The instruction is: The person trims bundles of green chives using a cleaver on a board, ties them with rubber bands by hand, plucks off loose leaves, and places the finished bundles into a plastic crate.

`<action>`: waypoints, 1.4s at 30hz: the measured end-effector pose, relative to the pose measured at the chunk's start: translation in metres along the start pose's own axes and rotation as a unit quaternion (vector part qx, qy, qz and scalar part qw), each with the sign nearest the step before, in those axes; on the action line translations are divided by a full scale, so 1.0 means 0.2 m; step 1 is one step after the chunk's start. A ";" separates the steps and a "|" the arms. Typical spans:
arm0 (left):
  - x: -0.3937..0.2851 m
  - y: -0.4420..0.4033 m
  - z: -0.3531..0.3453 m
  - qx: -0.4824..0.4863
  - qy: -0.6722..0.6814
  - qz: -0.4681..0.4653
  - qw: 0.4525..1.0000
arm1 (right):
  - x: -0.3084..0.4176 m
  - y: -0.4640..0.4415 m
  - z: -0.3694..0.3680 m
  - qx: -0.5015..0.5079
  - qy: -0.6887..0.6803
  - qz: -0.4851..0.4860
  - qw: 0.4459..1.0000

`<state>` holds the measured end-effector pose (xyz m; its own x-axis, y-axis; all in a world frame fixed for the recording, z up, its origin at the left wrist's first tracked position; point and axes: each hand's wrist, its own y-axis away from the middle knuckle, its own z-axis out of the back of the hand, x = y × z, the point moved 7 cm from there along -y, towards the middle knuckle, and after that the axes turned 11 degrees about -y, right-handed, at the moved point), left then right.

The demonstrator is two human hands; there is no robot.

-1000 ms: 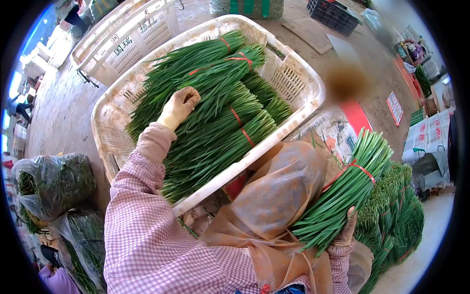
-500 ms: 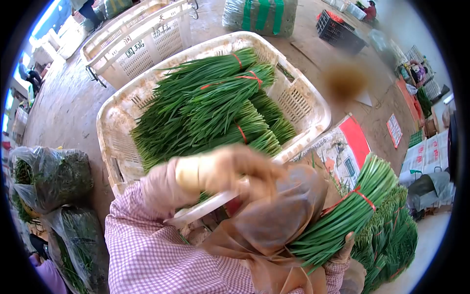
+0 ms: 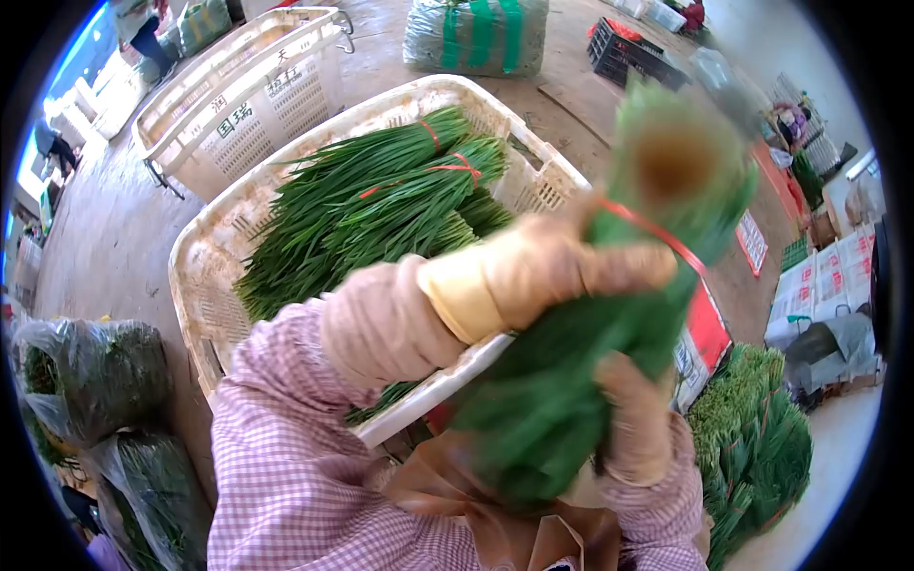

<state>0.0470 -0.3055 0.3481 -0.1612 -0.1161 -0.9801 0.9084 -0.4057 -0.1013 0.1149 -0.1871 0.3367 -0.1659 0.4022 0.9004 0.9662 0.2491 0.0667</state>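
A bundle of green chives [image 3: 562, 371], bound with a red tie, is raised in front of me, blurred by motion. My left hand [image 3: 571, 266] is closed on it just below the tie, thumb across the leaves. Lower down, my right hand [image 3: 633, 419] grips the same bundle from its right side. Left of my hands, a white plastic crate [image 3: 195, 285] bears several tied chive bundles [image 3: 362, 200], partly hidden by my left arm. More chives [image 3: 762, 447] are stacked by my right side. A brown apron [image 3: 447, 485] covers my lap.
Another white crate [image 3: 238, 105] stands behind the first. Plastic bags of greens [image 3: 100, 376] lie at the left. A bale with green tape [image 3: 476, 38] and a black crate [image 3: 628, 52] are farther off. A person [image 3: 143, 33] stands at the far upper left.
The chive bundle has risen from my lap on the right to in front of me. My left hand has moved right and taken hold of it; my right hand still holds it.
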 end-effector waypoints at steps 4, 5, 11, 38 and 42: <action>0.11 -0.03 0.26 0.080 0.062 0.126 0.987 | -0.25 -0.22 0.00 0.157 0.280 -0.087 0.943; 0.17 -0.04 0.33 0.027 -0.026 0.126 0.991 | -0.26 -0.21 0.03 0.156 0.273 -0.088 0.945; 0.69 -0.28 0.50 -0.040 -0.491 0.254 0.832 | -0.22 -0.05 0.36 0.089 0.040 -0.093 0.991; 1.06 -0.34 0.35 -0.182 -0.667 0.196 0.695 | -0.55 0.34 1.31 -0.097 0.121 -0.249 0.956; 1.02 -0.10 0.32 -0.230 -0.671 0.201 0.675 | -0.42 0.54 1.43 -0.109 0.170 -0.283 0.938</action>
<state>-0.0282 -0.3786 0.1618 0.2103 -0.9756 0.0625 0.9568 0.1923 -0.2182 0.1774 0.0577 0.1454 -0.6274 -0.0540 0.7768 0.7660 0.1365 0.6282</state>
